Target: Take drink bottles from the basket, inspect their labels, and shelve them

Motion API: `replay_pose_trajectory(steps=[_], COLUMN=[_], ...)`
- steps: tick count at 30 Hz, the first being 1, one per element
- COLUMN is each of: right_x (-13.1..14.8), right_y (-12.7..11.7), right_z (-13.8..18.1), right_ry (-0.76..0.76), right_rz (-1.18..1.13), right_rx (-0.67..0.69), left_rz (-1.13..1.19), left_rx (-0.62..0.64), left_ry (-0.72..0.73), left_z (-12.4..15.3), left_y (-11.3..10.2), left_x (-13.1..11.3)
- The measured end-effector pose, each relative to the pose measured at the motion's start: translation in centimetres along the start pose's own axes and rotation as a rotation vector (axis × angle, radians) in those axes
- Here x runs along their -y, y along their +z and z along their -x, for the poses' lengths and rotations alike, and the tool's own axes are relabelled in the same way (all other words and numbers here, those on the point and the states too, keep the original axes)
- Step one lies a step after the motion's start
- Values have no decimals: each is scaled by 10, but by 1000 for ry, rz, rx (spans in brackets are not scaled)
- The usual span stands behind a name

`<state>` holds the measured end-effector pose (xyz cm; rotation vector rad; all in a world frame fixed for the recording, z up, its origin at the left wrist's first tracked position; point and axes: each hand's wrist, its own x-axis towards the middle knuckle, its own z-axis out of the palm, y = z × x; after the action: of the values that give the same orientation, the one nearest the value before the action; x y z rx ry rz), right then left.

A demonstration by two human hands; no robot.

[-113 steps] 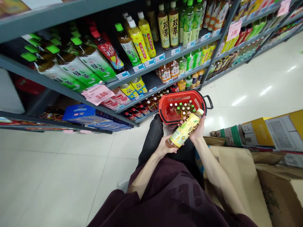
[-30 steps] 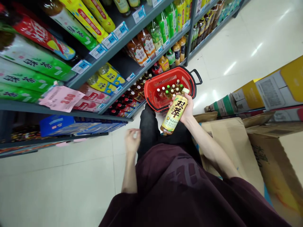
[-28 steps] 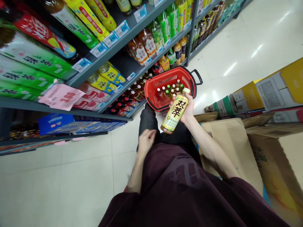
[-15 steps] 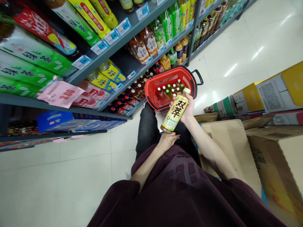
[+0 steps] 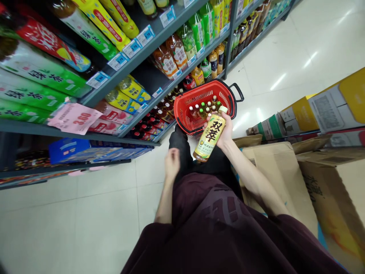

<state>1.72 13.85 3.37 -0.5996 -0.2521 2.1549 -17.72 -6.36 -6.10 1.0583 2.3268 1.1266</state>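
Note:
My right hand (image 5: 226, 133) is wrapped round a yellow-labelled tea bottle (image 5: 210, 137), held tilted over my dark trouser legs just in front of a red shopping basket (image 5: 185, 114). The basket stands on the floor against the lowest shelf and holds several small bottles. My left hand (image 5: 172, 164) hangs empty beside my left thigh, a little left of the bottle's base, with its fingers loosely curled and apart.
Grey shelving (image 5: 137, 57) full of drink bottles with price tags runs along the left and far side. A pink price card (image 5: 74, 118) hangs from a shelf edge. Brown and yellow cardboard boxes (image 5: 285, 175) stand on my right. White floor tiles (image 5: 71, 228) lie to the left.
My left hand has drawn back from under the bottle's base to the left, beside my thigh. The bottle and my right hand have barely moved.

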Motion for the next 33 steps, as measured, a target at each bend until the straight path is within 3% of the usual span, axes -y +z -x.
replay_pose_trajectory(steps=[2,5,8,10,12,15,17,19,21,28,33], right_x=[0,-2,-3,-3,-3,-2,0,3,5,-3,-4], right_y=[0,0,-2,-2,-1,1,1,1,0,1,1], right_z=[0,-1,-1,-1,0,1,2,3,3,2,1], right_ry=[14,29,36,35,29,22,23,40,57,59,56], right_rz=[9,5,-1,-1,-5,-2,18,48,66,35,36], right_rx=[-1,28,38,25,15,14,18,28,40,65,90], left_rz=[7,35,74,135,249,591,732,749,730,676,532], left_rx=[-244,-452,-505,-431,-261,231,387,340,250,188,109], left_ry=[-114,-214,-261,-281,-285,-194,-133,-123,-143,-175,-110], left_z=[-22,-34,-28,-20,-8,21,46,68,82,77,76], left_y=[-45,-99,-112,-94,-60,4,42,70,84,76,80], left_x=[25,51,60,51,26,-37,-82,-115,-130,-111,-112])
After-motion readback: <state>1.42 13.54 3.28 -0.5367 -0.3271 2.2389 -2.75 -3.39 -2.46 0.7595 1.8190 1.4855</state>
